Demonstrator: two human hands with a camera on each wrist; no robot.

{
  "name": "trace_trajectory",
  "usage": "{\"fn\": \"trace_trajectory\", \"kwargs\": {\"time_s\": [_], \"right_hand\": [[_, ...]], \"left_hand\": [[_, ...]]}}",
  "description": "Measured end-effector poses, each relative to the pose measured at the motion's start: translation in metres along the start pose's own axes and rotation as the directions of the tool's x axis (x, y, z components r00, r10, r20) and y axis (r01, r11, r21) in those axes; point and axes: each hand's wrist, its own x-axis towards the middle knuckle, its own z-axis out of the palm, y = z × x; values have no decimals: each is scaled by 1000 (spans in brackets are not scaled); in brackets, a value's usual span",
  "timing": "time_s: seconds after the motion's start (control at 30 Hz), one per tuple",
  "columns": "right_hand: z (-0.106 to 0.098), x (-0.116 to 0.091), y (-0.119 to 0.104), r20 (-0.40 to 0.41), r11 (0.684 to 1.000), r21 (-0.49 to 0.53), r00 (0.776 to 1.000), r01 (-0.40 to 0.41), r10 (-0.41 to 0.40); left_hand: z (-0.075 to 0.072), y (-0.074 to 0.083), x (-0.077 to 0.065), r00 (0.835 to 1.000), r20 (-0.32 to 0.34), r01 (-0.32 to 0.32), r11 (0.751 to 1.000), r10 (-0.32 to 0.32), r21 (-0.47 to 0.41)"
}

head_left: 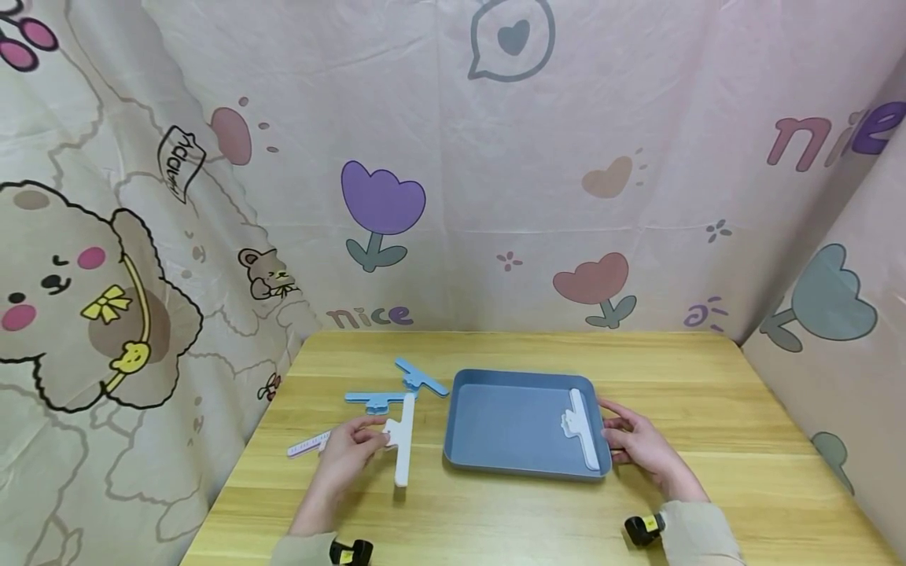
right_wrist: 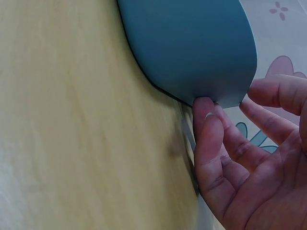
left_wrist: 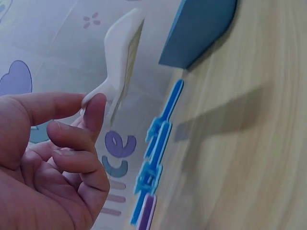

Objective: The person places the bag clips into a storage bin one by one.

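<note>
In the head view my left hand [head_left: 348,448] pinches a white bag clip [head_left: 403,444] by its handle, with the long bar held above the table. My right hand [head_left: 640,440] touches the right side of a blue-grey tray [head_left: 524,474], its fingers against the outer wall and rim. Inside the tray, along the right wall, lies another white clip [head_left: 583,428]. Two blue clips, one [head_left: 378,398] nearer and one [head_left: 422,377] farther, rest left of the tray. A white and purple clip [head_left: 304,446] lies partly hidden behind my left hand.
A wooden table [head_left: 672,369] carries everything. Printed curtains stand behind [head_left: 453,275] it and at both sides. Small black devices [head_left: 644,530] are strapped at both wrists.
</note>
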Motion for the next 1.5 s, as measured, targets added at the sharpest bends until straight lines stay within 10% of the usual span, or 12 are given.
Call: {"fn": "trace_trajectory", "kwargs": {"time_s": [1.3,1.5], "right_hand": [[-1,2,2,-5,1000,7,1000,8,-8],[-1,1,2,-2,1000,12,1000,5,-5]], "left_hand": [[93,62,13,967,213,-116,984,143,-133],[115,47,27,975,169,-129,985,146,-112]]}}
